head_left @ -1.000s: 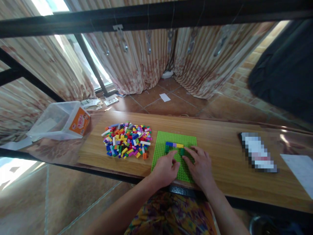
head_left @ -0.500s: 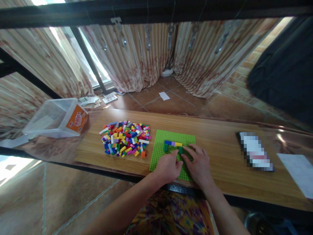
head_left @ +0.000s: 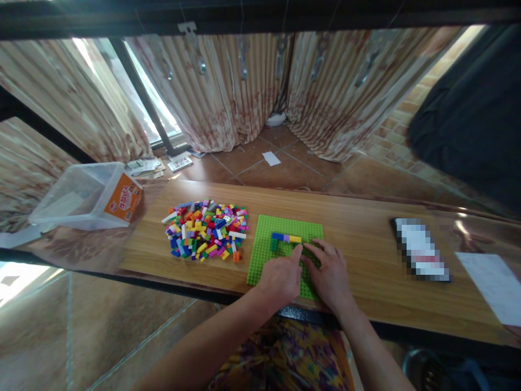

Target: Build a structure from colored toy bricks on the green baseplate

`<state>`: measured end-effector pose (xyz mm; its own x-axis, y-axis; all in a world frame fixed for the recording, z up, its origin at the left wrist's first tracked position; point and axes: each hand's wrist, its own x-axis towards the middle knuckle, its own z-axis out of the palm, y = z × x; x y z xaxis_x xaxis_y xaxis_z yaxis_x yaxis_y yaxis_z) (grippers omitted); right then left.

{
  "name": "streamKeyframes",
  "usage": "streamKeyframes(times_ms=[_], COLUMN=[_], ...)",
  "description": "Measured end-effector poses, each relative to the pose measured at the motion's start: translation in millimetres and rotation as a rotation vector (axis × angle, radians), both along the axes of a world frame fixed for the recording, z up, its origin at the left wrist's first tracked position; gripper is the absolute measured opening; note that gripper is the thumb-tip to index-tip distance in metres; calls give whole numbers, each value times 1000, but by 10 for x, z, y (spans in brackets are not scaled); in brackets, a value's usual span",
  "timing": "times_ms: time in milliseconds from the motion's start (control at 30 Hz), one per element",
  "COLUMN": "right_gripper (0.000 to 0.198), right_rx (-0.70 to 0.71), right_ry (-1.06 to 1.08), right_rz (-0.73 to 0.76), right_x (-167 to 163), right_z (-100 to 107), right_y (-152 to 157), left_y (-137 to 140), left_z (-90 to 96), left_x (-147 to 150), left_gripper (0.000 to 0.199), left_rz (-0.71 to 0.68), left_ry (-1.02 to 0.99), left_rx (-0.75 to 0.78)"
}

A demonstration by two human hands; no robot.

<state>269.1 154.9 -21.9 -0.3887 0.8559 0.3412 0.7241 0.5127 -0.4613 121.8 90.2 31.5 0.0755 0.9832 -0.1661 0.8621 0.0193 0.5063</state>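
My left hand (head_left: 280, 277) reaches over the green baseplate (head_left: 259, 255) with its index finger stretched out. That fingertip touches the right end of the small brick build, covering the dark green brick there; the other fingers are curled and hold nothing I can see. Blue bricks (head_left: 278, 237), a lilac brick (head_left: 286, 238) and a yellow brick (head_left: 295, 239) form the build's back row. Another dark green brick (head_left: 274, 246) stands at its left end. On the plate's right side, my right hand (head_left: 329, 269) has its fingers apart, thumb and index tip close to the build's right end.
A heap of mixed loose bricks (head_left: 205, 231) lies left of the plate on the wooden board (head_left: 362, 255). Beyond it stands a clear plastic box (head_left: 77, 198) with an orange label. To the right are a blurred phone-like object (head_left: 421, 250) and a white paper (head_left: 490, 282).
My left index fingertip has shifted slightly right and away from me, onto the build's right end, covering the green brick seen there before. My right hand stays about where it was.
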Motion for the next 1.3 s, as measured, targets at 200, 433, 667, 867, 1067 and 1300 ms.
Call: streamKeyframes(times_ms=[200, 433, 667, 867, 1067, 1300], right_gripper=[32, 33, 31, 30, 31, 36], right_rx=[-25, -17, 11, -1, -30, -304], right_ry=[14, 21, -65, -166, -116, 103], right_rz=[6, 3, 16, 34, 60, -30], right_x=[3, -23, -57, -75, -30, 1], right_z=[16, 29, 98, 163, 149, 246], right_y=[2, -46, -83, -41, -14, 181], left_y=[48, 81, 107, 101, 67, 147], left_z=[1, 90, 118, 108, 77, 121], left_x=[41, 58, 41, -73, -89, -219], left_gripper=[55, 55, 52, 49, 50, 38], left_rz=[-32, -40, 5, 52, 83, 248], left_ry=[105, 207, 189, 110, 80, -41], left_rx=[-22, -38, -49, -54, -26, 56])
